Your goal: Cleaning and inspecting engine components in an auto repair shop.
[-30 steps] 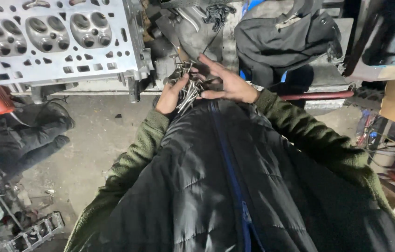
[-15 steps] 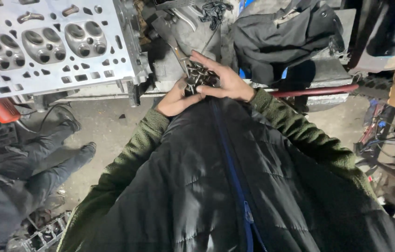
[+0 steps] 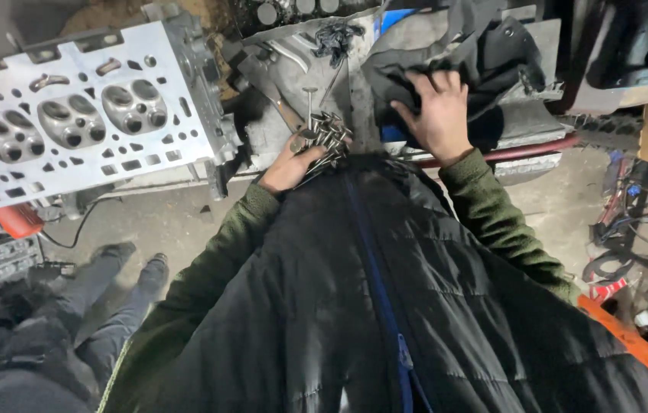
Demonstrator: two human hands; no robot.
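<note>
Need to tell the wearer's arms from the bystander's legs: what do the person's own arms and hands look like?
Both arms wear olive-green knit sleeves with ribbed cuffs under a black quilted vest with a blue zip. The left hand and right hand are bare, without gloves.

Bundle of slim grey metal engine valves (image 3: 322,141), stems fanned upward, heads clustered, in the left hand (image 3: 287,164).

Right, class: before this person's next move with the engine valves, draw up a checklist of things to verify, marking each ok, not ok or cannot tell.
1. Left hand grips the bundle of valves: ok.
2. Any valve slipping from the bundle: cannot tell.
3. Right hand free of valves, resting on the dark cloth: ok.
4. Cylinder head lies apart from both hands: ok.
5. Another person's legs stand close by on the left: not ok.
</note>
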